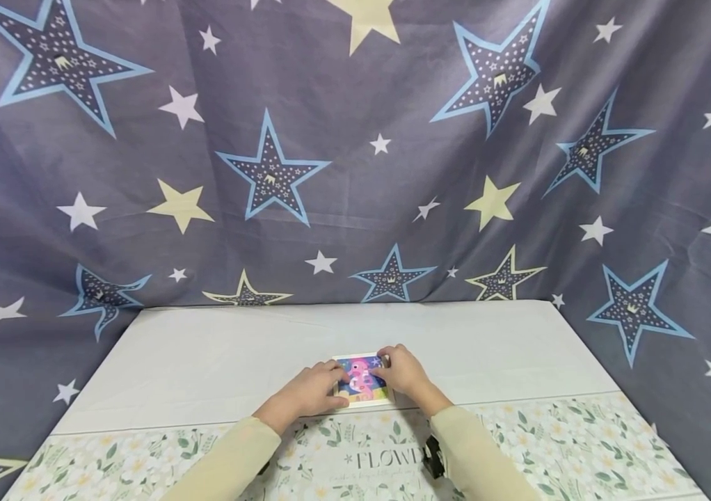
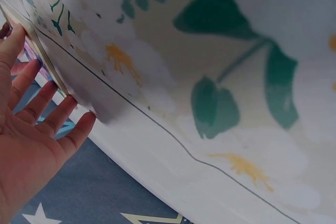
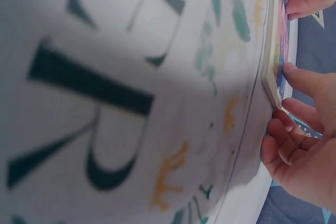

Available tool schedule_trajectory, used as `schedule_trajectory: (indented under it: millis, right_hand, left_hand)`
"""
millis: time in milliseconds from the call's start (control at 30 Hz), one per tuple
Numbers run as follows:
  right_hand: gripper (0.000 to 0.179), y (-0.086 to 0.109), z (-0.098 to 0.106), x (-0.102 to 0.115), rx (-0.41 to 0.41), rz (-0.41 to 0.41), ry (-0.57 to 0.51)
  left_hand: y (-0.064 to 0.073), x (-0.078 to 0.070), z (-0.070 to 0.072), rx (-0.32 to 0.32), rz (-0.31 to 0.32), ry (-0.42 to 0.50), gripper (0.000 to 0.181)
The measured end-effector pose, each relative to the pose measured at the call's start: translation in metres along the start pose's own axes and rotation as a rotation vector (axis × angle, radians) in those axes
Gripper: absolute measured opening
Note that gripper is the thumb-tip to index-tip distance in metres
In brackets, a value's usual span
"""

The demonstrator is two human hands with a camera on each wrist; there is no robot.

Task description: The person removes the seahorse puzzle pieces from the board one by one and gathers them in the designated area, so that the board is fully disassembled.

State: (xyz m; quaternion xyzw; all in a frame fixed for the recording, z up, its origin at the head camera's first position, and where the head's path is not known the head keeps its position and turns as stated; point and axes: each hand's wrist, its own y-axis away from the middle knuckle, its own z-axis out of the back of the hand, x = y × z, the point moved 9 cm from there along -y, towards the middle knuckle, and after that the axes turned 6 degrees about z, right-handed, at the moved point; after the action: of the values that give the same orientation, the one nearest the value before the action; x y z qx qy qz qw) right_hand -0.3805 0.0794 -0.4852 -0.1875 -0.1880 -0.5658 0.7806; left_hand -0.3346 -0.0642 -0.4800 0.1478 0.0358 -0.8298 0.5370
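A small seahorse picture puzzle [image 1: 363, 387] lies flat on the table, pink on blue, in a pale wooden frame [image 3: 270, 59]. My left hand [image 1: 313, 391] holds its left side, some fingertips over the picture and another at the near left corner. The left wrist view shows that hand's fingers [image 2: 59, 114] spread along the frame's edge. At the far right corner, my right hand [image 1: 407, 372] grips the side, its thumb on the picture and its other fingers by the outer edge. Both hands cover parts of the frame in the head view.
The white table top [image 1: 218, 362] stretches behind the puzzle. A floral cloth with printed lettering [image 1: 518, 445] covers the near part, under both forearms. Dark star-patterned curtain [image 1: 343, 153] hangs at the back and both sides.
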Motion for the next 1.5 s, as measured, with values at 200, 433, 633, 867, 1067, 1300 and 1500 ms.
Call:
schedule_trajectory:
  millis: [200, 433, 633, 867, 1067, 1300, 1500]
  right_hand:
    - [0.039, -0.002, 0.0, -0.004, 0.004, -0.05, -0.059]
    - [0.037, -0.003, -0.002, -0.007, 0.005, -0.1, -0.146]
    - [0.033, -0.004, -0.004, -0.009, -0.01, -0.114, -0.197]
    - [0.033, -0.004, -0.005, -0.013, -0.016, -0.145, -0.227]
    - [0.033, -0.004, -0.005, -0.012, -0.026, -0.13, -0.233]
    - [0.034, -0.003, -0.002, -0.01, -0.037, -0.11, -0.245]
    - [0.035, -0.002, -0.003, -0.011, -0.028, -0.103, -0.228]
  left_hand:
    - [-0.003, 0.001, -0.001, -0.001, 0.006, 0.001, 0.043]
    - [-0.002, 0.0, 0.0, 0.003, 0.021, 0.01, 0.043]
    - [-0.001, 0.0, 0.0, 0.004, 0.021, 0.01, 0.042]
    - [-0.001, -0.001, 0.0, 0.003, 0.019, 0.012, 0.042]
    - [-0.001, -0.001, 0.001, 0.0, 0.013, 0.014, 0.042]
    - [-0.001, -0.002, 0.001, -0.004, 0.013, 0.016, 0.043]
    - [0.0, -0.001, 0.001, -0.003, 0.018, 0.024, 0.042]
